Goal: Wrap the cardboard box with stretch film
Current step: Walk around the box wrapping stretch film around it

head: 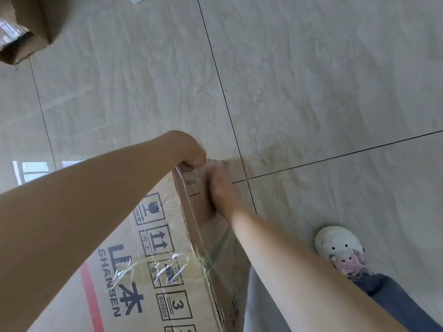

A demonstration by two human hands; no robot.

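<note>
A large cardboard box [153,279] with printed handling symbols and a red stripe fills the lower left. Clear stretch film [191,219] lies over its top face and along its right edge, bunched into a shiny wrinkle near the middle of that edge. My left hand [191,149] curls over the box's far corner, fingers closed on the corner and the film there. My right hand [219,188], blurred, lies flat with fingers extended against the box's right side just below that corner, pressing the film. No film roll is in view.
Pale tiled floor [311,80] with dark grout lines surrounds the box. Another cardboard box [24,27] sits at the top left corner. My white shoe [340,245] and jeans leg stand on the floor to the right of the box.
</note>
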